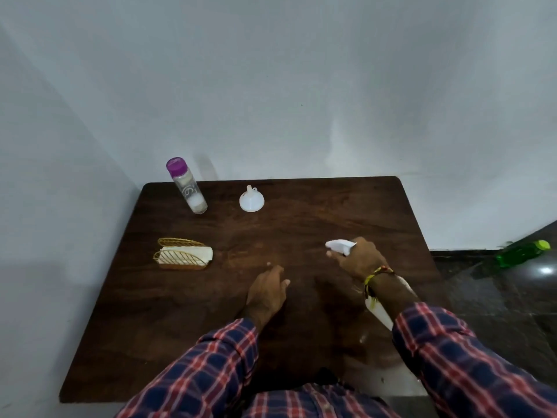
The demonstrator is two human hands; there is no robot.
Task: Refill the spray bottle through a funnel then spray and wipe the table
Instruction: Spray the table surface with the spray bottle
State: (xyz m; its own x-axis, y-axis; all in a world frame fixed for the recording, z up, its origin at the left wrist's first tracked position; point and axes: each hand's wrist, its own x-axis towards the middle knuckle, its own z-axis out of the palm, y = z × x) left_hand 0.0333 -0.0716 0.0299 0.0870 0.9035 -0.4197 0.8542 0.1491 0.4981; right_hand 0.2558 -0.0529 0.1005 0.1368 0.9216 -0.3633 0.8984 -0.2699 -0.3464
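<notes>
My right hand grips the white spray bottle by its trigger head, nozzle pointing left over the dark wooden table; the bottle's body shows under my wrist. My left hand hovers or rests low over the table's middle, fingers loosely curled, holding nothing. A small white funnel lies mouth down at the back centre. A clear bottle with a purple cap stands at the back left with a little whitish liquid in it.
A gold wire holder with white napkins sits at the left. A green bottle lies on the dark floor to the right. White walls close in behind and left of the table.
</notes>
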